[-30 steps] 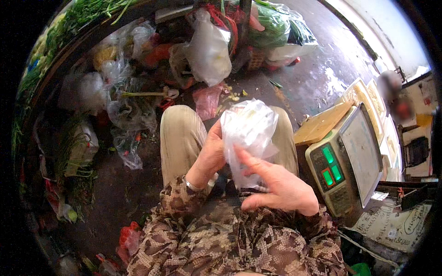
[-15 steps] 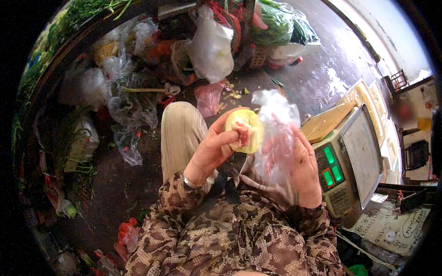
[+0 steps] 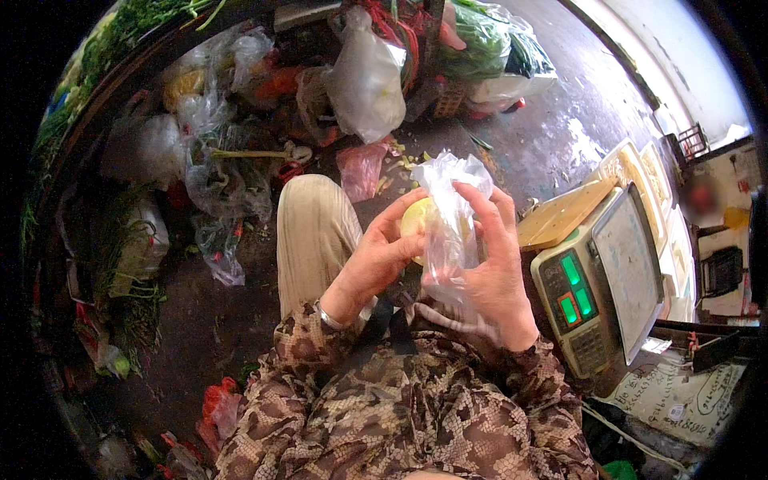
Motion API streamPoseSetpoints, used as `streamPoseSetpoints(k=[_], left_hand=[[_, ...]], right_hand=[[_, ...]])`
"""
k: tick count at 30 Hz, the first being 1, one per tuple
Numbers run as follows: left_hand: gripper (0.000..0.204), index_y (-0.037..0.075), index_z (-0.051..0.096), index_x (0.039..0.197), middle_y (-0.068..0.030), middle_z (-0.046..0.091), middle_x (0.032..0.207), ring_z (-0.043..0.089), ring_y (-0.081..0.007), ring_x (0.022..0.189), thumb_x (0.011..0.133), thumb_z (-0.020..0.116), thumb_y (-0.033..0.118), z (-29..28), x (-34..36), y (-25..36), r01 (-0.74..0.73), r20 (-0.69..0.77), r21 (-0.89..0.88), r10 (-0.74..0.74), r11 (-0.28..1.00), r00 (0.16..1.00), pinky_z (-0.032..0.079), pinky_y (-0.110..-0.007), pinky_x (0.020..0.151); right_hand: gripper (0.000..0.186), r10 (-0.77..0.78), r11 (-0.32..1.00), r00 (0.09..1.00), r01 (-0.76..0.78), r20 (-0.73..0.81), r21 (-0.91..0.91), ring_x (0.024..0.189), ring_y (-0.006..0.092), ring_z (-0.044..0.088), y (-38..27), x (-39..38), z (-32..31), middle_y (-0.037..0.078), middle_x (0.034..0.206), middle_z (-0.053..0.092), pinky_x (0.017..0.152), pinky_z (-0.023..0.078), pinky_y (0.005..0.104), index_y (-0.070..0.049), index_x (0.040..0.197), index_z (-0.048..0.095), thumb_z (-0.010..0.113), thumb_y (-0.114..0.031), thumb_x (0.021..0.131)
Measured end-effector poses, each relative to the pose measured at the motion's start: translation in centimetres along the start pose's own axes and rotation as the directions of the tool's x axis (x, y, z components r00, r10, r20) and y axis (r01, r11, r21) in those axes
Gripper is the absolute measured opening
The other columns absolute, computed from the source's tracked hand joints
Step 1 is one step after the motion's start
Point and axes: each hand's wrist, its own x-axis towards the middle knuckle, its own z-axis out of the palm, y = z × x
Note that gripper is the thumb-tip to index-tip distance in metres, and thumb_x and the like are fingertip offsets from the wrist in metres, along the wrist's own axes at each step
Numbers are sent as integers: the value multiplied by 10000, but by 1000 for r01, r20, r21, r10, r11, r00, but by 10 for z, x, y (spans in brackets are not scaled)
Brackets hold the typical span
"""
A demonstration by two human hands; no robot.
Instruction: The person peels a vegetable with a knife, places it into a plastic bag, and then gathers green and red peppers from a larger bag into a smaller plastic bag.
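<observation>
A round pale-yellow fruit (image 3: 415, 225) is gripped in my left hand (image 3: 373, 262), its thumb across the near side. My right hand (image 3: 502, 276) holds a clear, crumpled plastic bag (image 3: 453, 244), fingers bent round its side. The bag lies against the right part of the fruit and covers some of it. Both hands are above my lap, close together. Whether the fruit is inside the bag or only behind it, I cannot tell.
To the right stands a weighing scale (image 3: 576, 296) with green displays and a metal pan (image 3: 628, 272). A wooden board (image 3: 570, 214) is beyond it. Bagged vegetables (image 3: 488, 44), plastic bags (image 3: 368, 88) and leafy greens (image 3: 136, 264) lie around, with scraps on the dark floor.
The bag in my right hand has moved left and now overlaps the fruit. The fruit's bitten reddish patch, seen earlier, is now hidden.
</observation>
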Motion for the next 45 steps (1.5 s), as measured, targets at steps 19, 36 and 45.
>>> streamPoseSetpoints(k=[19, 36, 45], left_hand=[[611, 71, 255, 1466, -119, 432, 1404, 477, -265, 1254, 888, 438, 142, 7, -6, 0, 115, 37, -209, -109, 971, 993, 362, -409, 1071], [909, 12, 338, 1435, -100, 393, 1445, 360, -207, 1337, 699, 833, 212, 13, -10, 59, -165, 264, 754, -63, 635, 962, 288, -358, 1100], [684, 70, 337, 1442, -55, 485, 1348, 499, -146, 1191, 850, 679, 62, 4, -34, 18, 288, -99, 209, -272, 935, 957, 409, -304, 995]], right_hand=[[820, 96, 994, 991, -91, 98, -62, 1184, 338, 471, 9, -3, 18, 182, 1247, 436, 983, 415, 371, -110, 1404, 397, 722, -60, 653], [754, -65, 996, 946, 43, 317, 74, 1097, 340, 521, -14, -7, 7, 197, 1257, 423, 900, 478, 371, -65, 1364, 391, 714, -3, 685], [904, -54, 998, 938, 58, 343, -1, 1281, 368, 383, -15, 3, 0, 187, 1355, 388, 1052, 366, 398, -92, 1440, 301, 753, -20, 661]])
